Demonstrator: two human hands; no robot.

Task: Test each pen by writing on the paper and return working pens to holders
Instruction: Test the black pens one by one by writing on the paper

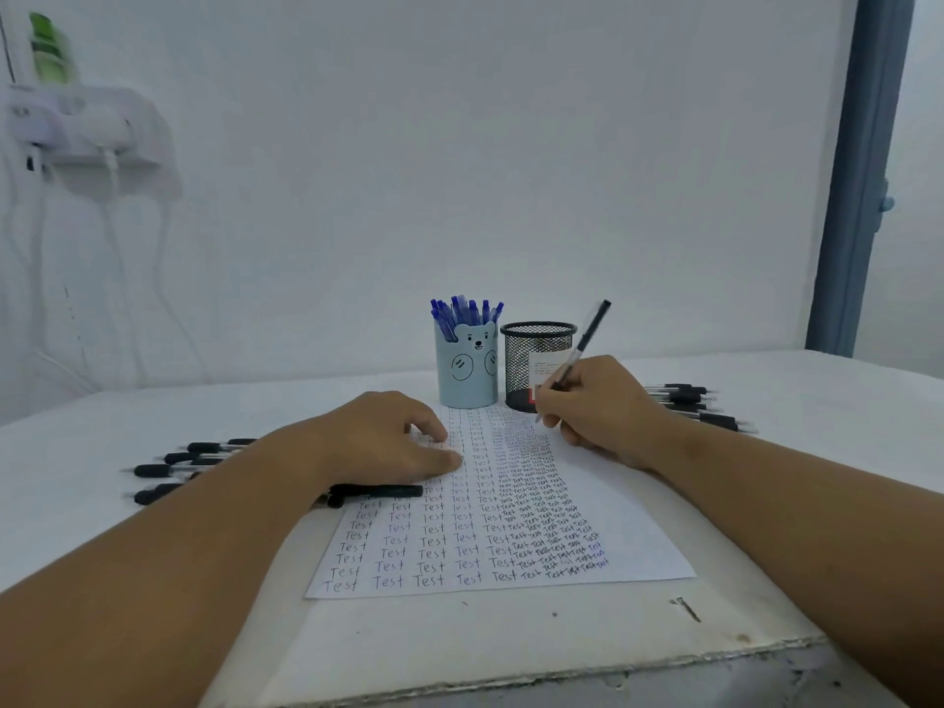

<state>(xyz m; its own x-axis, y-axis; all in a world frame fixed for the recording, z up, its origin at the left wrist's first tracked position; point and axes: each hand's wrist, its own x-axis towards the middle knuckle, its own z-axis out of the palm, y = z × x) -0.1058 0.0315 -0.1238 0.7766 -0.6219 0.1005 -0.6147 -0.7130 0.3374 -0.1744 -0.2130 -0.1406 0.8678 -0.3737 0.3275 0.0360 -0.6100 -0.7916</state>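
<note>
A white worktop is seen carrying a written sheet at centre, two holders behind it, black pens at left, more pens at right.

Your right hand grips a black pen, tip on the paper at frame centre; your left hand presses the sheet's left edge.

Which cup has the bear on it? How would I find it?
Start at the paper covered in "Test" on the white table. Two holders stand at its far end. The bear cup is the left one: solid light blue, full of blue pens, while its neighbour, the black mesh cup, looks empty.
</note>
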